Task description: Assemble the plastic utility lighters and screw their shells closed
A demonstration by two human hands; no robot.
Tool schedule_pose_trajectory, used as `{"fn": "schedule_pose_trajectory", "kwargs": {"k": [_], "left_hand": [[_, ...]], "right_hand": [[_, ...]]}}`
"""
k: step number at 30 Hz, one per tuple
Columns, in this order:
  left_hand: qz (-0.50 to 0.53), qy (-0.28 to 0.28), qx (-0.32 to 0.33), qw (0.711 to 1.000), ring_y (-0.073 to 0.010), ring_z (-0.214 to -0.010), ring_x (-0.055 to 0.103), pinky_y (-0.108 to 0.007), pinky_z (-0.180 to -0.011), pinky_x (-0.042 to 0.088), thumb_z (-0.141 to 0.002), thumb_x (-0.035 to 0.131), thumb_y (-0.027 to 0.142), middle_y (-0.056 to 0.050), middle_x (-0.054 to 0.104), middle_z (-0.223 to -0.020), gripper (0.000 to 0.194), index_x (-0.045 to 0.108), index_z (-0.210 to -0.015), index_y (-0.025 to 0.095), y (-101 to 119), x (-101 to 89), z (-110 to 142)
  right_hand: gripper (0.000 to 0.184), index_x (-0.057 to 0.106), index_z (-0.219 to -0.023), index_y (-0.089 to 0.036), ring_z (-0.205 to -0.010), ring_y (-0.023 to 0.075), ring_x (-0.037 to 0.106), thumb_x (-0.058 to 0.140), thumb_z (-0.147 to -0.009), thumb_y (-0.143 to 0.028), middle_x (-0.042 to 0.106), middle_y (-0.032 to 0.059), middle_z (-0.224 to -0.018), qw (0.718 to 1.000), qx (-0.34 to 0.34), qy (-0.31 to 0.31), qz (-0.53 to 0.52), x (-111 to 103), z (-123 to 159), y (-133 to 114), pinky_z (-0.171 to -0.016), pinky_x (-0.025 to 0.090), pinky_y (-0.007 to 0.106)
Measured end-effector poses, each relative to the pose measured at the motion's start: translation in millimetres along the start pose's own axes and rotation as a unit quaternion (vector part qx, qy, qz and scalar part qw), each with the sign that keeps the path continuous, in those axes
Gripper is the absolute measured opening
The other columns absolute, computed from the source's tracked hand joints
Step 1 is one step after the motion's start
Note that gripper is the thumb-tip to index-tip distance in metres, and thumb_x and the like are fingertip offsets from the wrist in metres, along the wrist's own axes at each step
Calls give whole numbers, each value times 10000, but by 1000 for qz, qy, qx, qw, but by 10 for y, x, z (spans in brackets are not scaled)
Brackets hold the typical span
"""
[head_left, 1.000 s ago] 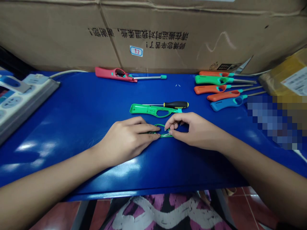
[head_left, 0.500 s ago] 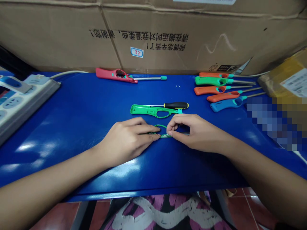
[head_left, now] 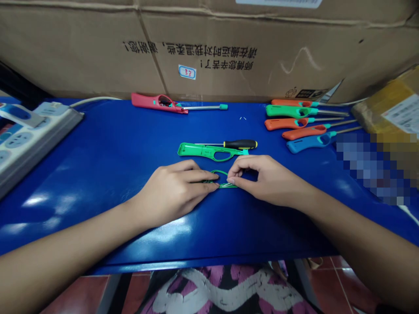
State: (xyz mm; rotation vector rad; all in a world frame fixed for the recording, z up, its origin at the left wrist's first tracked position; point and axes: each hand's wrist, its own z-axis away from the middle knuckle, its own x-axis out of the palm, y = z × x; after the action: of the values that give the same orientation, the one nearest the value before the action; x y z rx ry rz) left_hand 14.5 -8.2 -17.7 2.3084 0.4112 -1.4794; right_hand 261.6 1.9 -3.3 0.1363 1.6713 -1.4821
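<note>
My left hand (head_left: 178, 187) lies palm down on a green lighter casing half (head_left: 218, 172) and holds it against the blue table. Its fingers reach along the casing; its thumb is hidden. At the casing's right end, the thumb and fingertips of my right hand (head_left: 258, 179) are pinched together on a thin pale wire (head_left: 225, 185). The wire's far end is covered by the fingers. Just beyond both hands lies another green lighter casing half (head_left: 199, 150), hollow side up. Against its far side rests a screwdriver (head_left: 240, 144) with a black and yellow handle.
A red lighter (head_left: 149, 102) with an exposed inside lies by the large cardboard box (head_left: 209, 26). Several orange, green and blue lighters (head_left: 309, 139) lie at the right. Tiny white bits (head_left: 242, 117) are on the table (head_left: 114, 148). A power strip (head_left: 39, 126) stands left.
My right thumb and fingers have shifted very slightly at the casing's right end. A thin rod seen under that hand earlier is now covered. My left hand stays put.
</note>
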Motion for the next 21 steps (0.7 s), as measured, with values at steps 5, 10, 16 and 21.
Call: {"fn": "schedule_pose_trajectory", "kwargs": {"k": [5, 10, 16, 21], "left_hand": [[4, 1, -5, 1000, -185, -918, 696, -322, -805, 609, -993, 567, 202, -28, 765, -1185, 236, 762, -1124, 215, 10, 2, 4], [8, 5, -18, 1000, -190, -906, 687, -327, -810, 607, -977, 589, 184, -20, 760, -1197, 237, 760, -1138, 213, 28, 13, 7], [17, 8, -24, 1000, -187, -903, 685, -337, -810, 608, -979, 594, 194, -21, 761, -1195, 231, 764, -1133, 215, 26, 22, 6], [15, 8, -13, 1000, -192, -901, 687, -342, -807, 607, -975, 598, 187, -24, 761, -1195, 228, 763, -1130, 207, 16, 25, 18]], "right_hand": [[103, 678, -791, -207, -803, 152, 636, 628, -881, -211, 713, 11, -850, 1000, 1, -3, -2, -3, 0, -18, -776, 485, 279], [106, 673, -795, -207, -812, 150, 639, 623, -888, -206, 714, 9, -862, 1000, -2, -5, -4, -10, 8, -12, -779, 483, 278], [103, 665, -796, -202, -845, 162, 649, 614, -884, -187, 717, 24, -879, 1000, -23, -15, -1, -14, 16, -5, -819, 490, 302], [67, 664, -843, -203, -805, 147, 643, 609, -857, -167, 701, 6, -848, 1000, -14, 6, 5, 4, 19, -8, -766, 487, 272]]}}
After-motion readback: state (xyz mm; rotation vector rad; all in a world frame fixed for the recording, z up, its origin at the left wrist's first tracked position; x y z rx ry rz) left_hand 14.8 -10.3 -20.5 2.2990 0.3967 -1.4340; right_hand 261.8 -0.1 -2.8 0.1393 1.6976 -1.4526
